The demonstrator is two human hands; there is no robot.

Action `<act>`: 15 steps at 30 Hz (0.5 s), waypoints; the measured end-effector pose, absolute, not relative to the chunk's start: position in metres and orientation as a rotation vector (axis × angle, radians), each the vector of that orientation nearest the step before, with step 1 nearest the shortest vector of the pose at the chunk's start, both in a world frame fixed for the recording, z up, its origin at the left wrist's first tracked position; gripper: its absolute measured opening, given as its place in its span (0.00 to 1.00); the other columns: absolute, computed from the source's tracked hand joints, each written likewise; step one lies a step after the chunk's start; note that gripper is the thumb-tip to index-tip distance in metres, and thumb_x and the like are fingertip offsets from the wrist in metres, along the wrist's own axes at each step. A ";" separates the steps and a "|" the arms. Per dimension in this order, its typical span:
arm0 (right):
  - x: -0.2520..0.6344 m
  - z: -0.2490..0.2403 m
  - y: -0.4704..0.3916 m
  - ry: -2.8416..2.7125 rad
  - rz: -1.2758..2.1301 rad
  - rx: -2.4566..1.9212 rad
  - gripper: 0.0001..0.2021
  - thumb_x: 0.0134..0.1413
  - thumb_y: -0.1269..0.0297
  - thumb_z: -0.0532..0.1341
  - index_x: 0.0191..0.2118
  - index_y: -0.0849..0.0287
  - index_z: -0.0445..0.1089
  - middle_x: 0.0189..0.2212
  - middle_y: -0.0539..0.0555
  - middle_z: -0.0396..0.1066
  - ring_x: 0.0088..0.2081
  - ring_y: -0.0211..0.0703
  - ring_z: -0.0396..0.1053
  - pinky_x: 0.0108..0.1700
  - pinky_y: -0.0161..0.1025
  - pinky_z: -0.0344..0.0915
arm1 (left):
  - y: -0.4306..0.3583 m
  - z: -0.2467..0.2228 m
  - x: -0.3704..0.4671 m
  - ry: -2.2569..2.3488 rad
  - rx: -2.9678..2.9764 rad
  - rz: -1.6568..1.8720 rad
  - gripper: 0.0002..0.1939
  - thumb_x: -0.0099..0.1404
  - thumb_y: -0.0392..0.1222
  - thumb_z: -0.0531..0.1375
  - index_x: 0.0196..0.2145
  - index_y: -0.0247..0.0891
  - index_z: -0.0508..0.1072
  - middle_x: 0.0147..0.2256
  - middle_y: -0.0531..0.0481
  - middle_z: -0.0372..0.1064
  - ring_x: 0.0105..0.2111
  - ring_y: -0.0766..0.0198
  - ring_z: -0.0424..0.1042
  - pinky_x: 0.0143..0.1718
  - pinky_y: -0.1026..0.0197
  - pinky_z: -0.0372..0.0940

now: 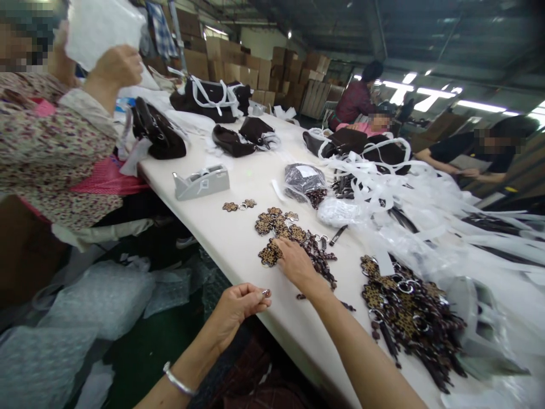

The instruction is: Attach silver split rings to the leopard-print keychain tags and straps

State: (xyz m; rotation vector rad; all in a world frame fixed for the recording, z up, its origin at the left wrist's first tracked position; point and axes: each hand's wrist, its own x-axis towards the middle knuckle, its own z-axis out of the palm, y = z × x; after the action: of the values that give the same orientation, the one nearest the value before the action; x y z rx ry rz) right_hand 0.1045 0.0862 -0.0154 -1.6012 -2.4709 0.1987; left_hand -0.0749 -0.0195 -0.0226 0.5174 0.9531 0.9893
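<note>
Flower-shaped charms [264, 224] with a spotted pattern are gathered in a loose pile on the white table [255, 173], nearer than the grey tape dispenser [203, 184] and to its right. One spotted charm [268, 255] of that pile is touched by the right hand [296, 262]; its fingers are partly curled downward, and whether the charm is gripped or only touched cannot be told. By the left hand [244, 303], held at the table's edge well nearer than the dispenser, a small shiny piece [266, 293] is pinched between closed thumb and forefinger.

Just to the near right of the dispenser, two charms are laid out with a ring [242, 206] between them. Much farther right and nearer, a bigger heap [409, 318] of charms and dark beaded strands is spread. Beyond the dispenser, dark handbags [162, 132] are set down. To its left and beyond, a white sheet [104, 31] is held up by a co-worker's hands [117, 69].
</note>
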 end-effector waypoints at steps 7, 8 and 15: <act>0.110 -0.016 0.104 -2.575 0.293 -1.674 0.22 0.53 0.69 0.63 0.55 0.57 0.68 0.47 0.59 0.69 0.51 0.51 0.65 0.53 0.43 0.59 | -0.017 -0.025 -0.079 0.950 0.509 1.020 0.13 0.51 0.42 0.72 0.27 0.30 0.76 0.36 0.42 0.78 0.33 0.64 0.76 0.38 0.65 0.71; 0.113 -0.015 0.103 -2.585 0.313 -1.676 0.24 0.53 0.69 0.62 0.57 0.57 0.66 0.49 0.58 0.68 0.52 0.49 0.64 0.54 0.42 0.58 | -0.016 -0.026 -0.078 0.948 0.509 1.021 0.13 0.51 0.42 0.72 0.26 0.30 0.76 0.36 0.42 0.78 0.33 0.64 0.76 0.38 0.65 0.71; 0.118 0.000 0.108 -2.676 0.433 -1.727 0.21 0.50 0.71 0.63 0.52 0.52 0.67 0.50 0.53 0.66 0.48 0.45 0.67 0.45 0.36 0.61 | -0.015 -0.024 -0.073 0.931 0.527 1.012 0.13 0.51 0.42 0.72 0.26 0.30 0.75 0.35 0.42 0.78 0.33 0.65 0.76 0.38 0.66 0.71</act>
State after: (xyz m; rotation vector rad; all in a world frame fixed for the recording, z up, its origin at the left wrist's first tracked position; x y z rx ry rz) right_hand 0.1177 0.1084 -0.0005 -1.7267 -2.6762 0.4334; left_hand -0.0729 -0.0150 -0.0240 0.5272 0.9309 1.0118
